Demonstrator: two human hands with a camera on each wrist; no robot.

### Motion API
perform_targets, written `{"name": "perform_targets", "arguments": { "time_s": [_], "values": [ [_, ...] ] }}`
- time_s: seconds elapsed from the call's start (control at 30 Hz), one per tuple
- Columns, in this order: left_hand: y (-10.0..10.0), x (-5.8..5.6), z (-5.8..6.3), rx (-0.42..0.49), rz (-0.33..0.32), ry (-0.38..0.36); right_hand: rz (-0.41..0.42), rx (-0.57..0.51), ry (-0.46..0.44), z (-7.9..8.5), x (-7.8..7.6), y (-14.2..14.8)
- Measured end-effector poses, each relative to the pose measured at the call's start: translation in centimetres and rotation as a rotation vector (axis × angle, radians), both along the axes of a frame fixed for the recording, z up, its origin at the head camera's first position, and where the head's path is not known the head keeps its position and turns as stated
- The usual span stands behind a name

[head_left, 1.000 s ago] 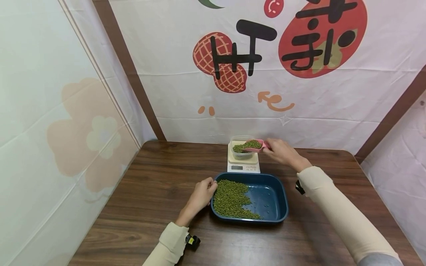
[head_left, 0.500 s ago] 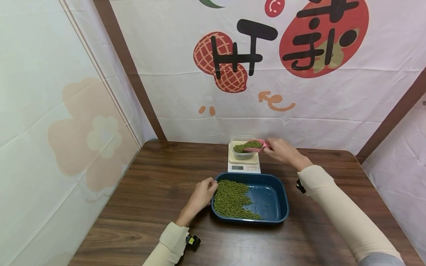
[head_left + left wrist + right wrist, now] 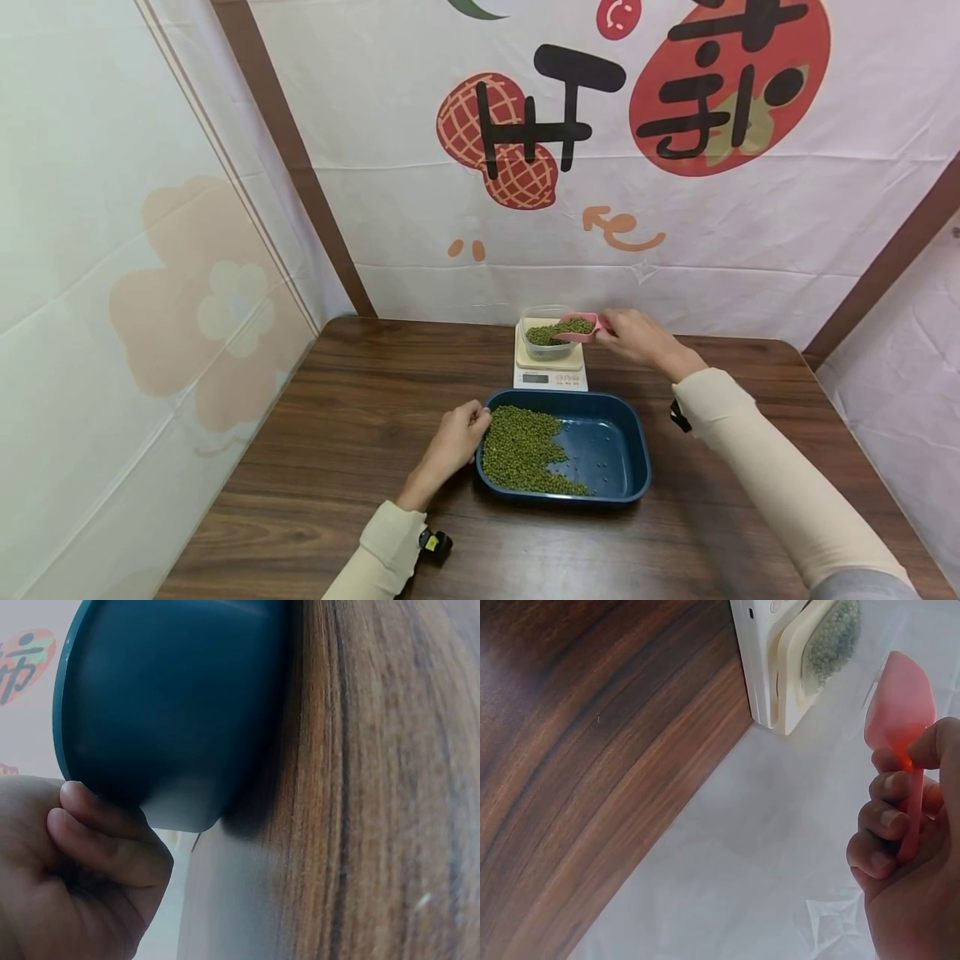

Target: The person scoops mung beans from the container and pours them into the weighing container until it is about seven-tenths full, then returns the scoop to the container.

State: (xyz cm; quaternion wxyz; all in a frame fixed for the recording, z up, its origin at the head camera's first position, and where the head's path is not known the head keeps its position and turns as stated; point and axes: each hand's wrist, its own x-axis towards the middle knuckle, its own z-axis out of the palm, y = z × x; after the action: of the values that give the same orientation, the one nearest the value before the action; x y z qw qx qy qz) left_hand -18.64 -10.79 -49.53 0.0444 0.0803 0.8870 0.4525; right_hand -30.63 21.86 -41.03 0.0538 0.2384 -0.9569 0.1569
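My right hand grips the handle of a pink scoop, its fingers wrapped round it in the right wrist view. Green beans, mung beans by their look, fill the scoop, which is over the right side of a clear plastic container holding more of them. That container stands on a white kitchen scale. At the near side, a dark blue tray has mung beans heaped over its left part. My left hand holds the tray's left rim with curled fingers, seen closely in the left wrist view.
Everything stands on a brown wooden table. A white printed cloth hangs right behind its back edge, with more cloth at both sides. The scale sits near that back edge, just behind the tray.
The right hand and scoop have shifted very slightly to the right over the container. The left hand and the tray stay in place.
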Motion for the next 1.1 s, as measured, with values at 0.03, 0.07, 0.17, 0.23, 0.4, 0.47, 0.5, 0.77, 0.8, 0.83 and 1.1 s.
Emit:
{"name": "perform_targets", "arguments": {
  "time_s": [0.03, 0.07, 0.17, 0.23, 0.4, 0.47, 0.5, 0.77, 0.8, 0.83, 1.1],
  "values": [
    [0.0, 0.0, 0.0, 0.001, 0.0, 0.0, -0.002, 0.002, -0.001, 0.1, 0.0, 0.0],
    [0.0, 0.0, 0.0, 0.002, -0.001, 0.001, -0.003, 0.004, -0.001, 0.1, 0.0, 0.0],
    [0.0, 0.0, 0.0, -0.005, -0.002, 0.004, -0.004, 0.016, -0.002, 0.3, 0.0, 0.0],
    [0.0, -0.1, 0.0, -0.007, -0.002, 0.005, -0.005, 0.023, -0.001, 0.4, 0.0, -0.1],
    [0.0, -0.1, 0.0, -0.006, 0.001, 0.003, 0.001, 0.035, 0.003, 0.6, -0.1, -0.1],
    [0.0, -0.1, 0.0, -0.004, 0.002, 0.003, 0.005, 0.044, 0.005, 0.6, -0.1, 0.0],
    [0.0, -0.1, 0.0, -0.005, 0.002, 0.002, 0.005, 0.05, 0.003, 0.7, -0.1, 0.0],
    [0.0, -0.1, -0.1, -0.004, 0.003, 0.0, 0.013, 0.074, -0.012, 1.1, -0.2, -0.1],
    [0.0, -0.1, -0.1, -0.003, 0.003, -0.002, 0.016, 0.075, -0.01, 1.2, -0.3, -0.1],
    [0.0, -0.1, -0.1, -0.003, 0.002, -0.003, 0.018, 0.074, -0.01, 1.3, -0.3, -0.1],
    [0.0, -0.2, -0.2, 0.004, 0.003, -0.005, 0.03, 0.082, -0.014, 1.8, -0.3, -0.5]
  ]
}}
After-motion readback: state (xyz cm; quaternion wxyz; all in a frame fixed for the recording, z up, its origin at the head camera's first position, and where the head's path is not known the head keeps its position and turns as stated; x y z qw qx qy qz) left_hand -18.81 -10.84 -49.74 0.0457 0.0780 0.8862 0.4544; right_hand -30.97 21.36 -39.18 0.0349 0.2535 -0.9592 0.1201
